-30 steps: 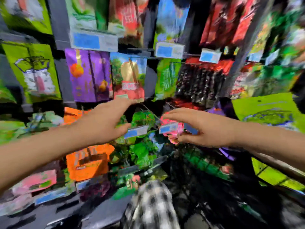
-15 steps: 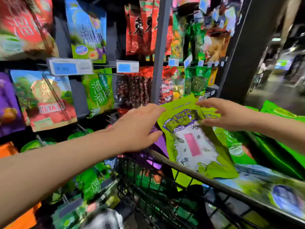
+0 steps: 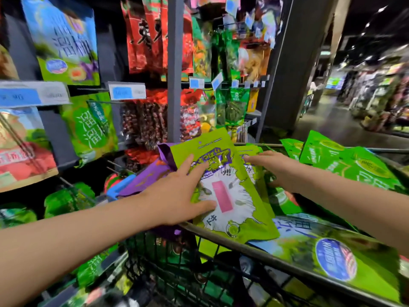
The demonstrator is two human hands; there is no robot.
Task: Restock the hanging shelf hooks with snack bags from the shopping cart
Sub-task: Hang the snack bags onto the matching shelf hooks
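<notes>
A shop aisle runs off to the right, dim and blurred; on the left stands a rack of hooks hung with snack bags, divided by a grey upright post. A green hanging bag carries large white Chinese characters, 溜溜 among them, and a blue-and-green bag above it bears similar lettering. Red bags with bold black characters hang beside the post. The white-and-blue price tags on the hook ends are too blurred to read.

In front, the shopping cart is heaped with bags. A lime-green bag with a white burst, a pink rectangle and purple lettering lies tilted over the cart's near rim, on top of a purple bag. Further green bags lean at the far side, and a green bag with a blue oval lies flat to the right.

The left hand lies spread on the lime-green bag, fingers straight, thumb by the pink rectangle, grasping nothing. The right hand reaches over the cart, fingers extended flat onto a second lime bag behind the first, not clenched.
</notes>
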